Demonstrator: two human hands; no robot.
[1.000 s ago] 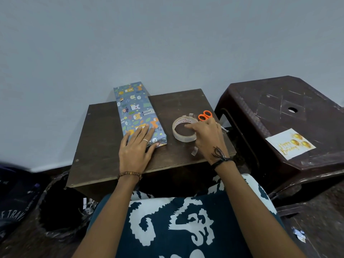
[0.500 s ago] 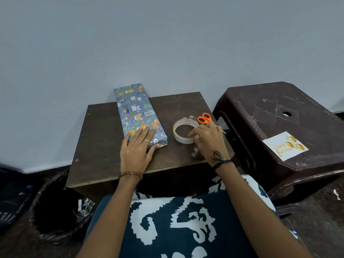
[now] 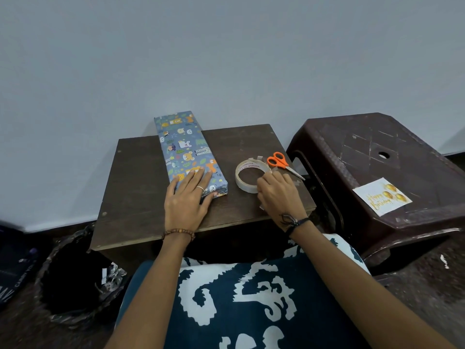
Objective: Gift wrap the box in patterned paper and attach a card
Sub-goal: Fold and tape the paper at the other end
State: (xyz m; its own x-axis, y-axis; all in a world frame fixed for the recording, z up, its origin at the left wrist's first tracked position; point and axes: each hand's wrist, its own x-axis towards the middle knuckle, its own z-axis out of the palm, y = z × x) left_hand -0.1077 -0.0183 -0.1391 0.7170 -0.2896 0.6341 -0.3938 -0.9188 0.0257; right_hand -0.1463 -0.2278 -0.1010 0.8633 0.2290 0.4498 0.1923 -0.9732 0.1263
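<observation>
Left hand (image 3: 187, 201) lies flat, fingers straight and slightly spread, pressing on the near end of the wrapped box (image 3: 189, 154); a ring shows on one finger and a bead bracelet (image 3: 178, 233) circles the wrist. Right hand (image 3: 278, 195) rests at the near right side of the tape roll (image 3: 250, 176), fingers curled downward against the roll's rim; whether they pinch the loose tape end cannot be told, as the fingertips are hidden. A dark thread band (image 3: 293, 221) sits on that wrist.

The box is fully covered in blue-grey paper printed with cartoon animals. It lies lengthwise on the small dark wooden table (image 3: 136, 197), far end against the wall (image 3: 226, 59), near end under the left palm. The tape roll lies flat on the table just right of the box, apart from it. Orange-handled scissors (image 3: 283, 162) lie just beyond the roll, blades pointing toward the table's right edge.

To the right stands a dark brown plastic stool (image 3: 377, 152), close to the table. A white birthday card (image 3: 382, 196) with gold balloons and gold lettering lies flat on its top, well apart from the box.

On the floor at lower left sits a black-lined waste bin (image 3: 73, 285) holding paper scraps. A blue and white patterned cushion (image 3: 241, 298) lies on the person's lap.
</observation>
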